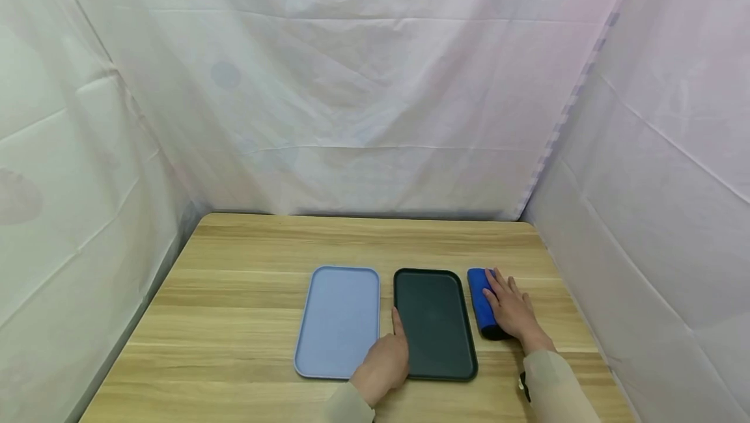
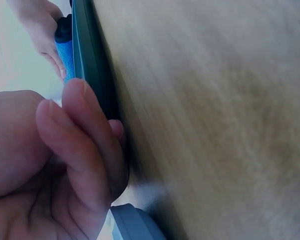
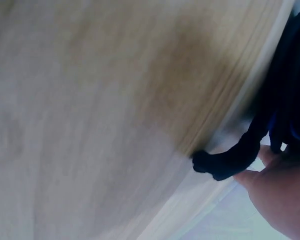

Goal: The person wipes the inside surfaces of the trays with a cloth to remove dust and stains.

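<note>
A dark green tray (image 1: 436, 325) lies on the wooden table, with a light blue tray (image 1: 336, 319) beside it on the left. My left hand (image 1: 383, 361) is at the near left corner of the dark tray. Its index finger extends along that tray's left edge, and the other fingers are bent. Right of the dark tray is a folded or rolled blue-and-black cloth (image 1: 477, 296). My right hand (image 1: 510, 309) rests on it from above, fingers spread. The cloth's black side (image 3: 229, 162) shows in the right wrist view; most right fingers are hidden there.
The wooden table (image 1: 228, 319) reaches back to a white curtain (image 1: 363, 117). More white sheets hang along its left and right sides. The two trays lie close together with a narrow gap between them.
</note>
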The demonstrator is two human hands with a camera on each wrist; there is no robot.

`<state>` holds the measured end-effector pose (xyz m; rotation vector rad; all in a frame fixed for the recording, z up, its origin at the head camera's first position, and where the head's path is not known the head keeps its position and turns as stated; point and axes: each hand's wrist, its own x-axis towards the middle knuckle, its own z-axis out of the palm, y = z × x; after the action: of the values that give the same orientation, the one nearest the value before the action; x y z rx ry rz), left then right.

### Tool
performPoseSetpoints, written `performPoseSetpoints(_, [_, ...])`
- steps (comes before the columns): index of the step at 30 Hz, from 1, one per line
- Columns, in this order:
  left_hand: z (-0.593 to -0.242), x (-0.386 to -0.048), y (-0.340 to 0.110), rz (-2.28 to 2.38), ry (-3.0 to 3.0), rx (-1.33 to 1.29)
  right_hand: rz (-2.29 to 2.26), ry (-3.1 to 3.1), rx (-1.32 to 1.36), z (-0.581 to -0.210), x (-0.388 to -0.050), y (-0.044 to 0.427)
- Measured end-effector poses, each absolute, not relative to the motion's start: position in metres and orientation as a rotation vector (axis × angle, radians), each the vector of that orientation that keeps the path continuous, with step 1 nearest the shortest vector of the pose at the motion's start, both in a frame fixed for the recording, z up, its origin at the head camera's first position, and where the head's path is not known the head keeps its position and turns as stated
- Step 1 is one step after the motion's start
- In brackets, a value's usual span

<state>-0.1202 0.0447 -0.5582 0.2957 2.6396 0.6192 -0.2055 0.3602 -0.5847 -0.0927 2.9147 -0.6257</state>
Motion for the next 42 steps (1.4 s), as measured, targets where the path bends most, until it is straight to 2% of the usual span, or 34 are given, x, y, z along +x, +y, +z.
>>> performPoseSetpoints(16, [-0.566, -0.124, 0.042, 0.750, 2.565, 0.274, -0.734, 2.907, -0.014, -0.589, -0.200, 0.361])
performPoseSetpoints(28, [-0.551, -0.117, 0.031, 0.985, 2.491, 0.197, -0.763, 2.998, 0.064, -0.575, -0.182, 0.351])
performPoseSetpoints(34, [-0.545, -0.119, 0.012, 1.004, 2.652, 0.267, -0.836, 3.069, 0.066, -0.562, -0.167, 0.334])
performPoseSetpoints(42, [-0.549, -0.129, -0.009, 0.910, 2.974, 0.327, -0.847, 3.128, 0.095, -0.556, -0.146, 0.288])
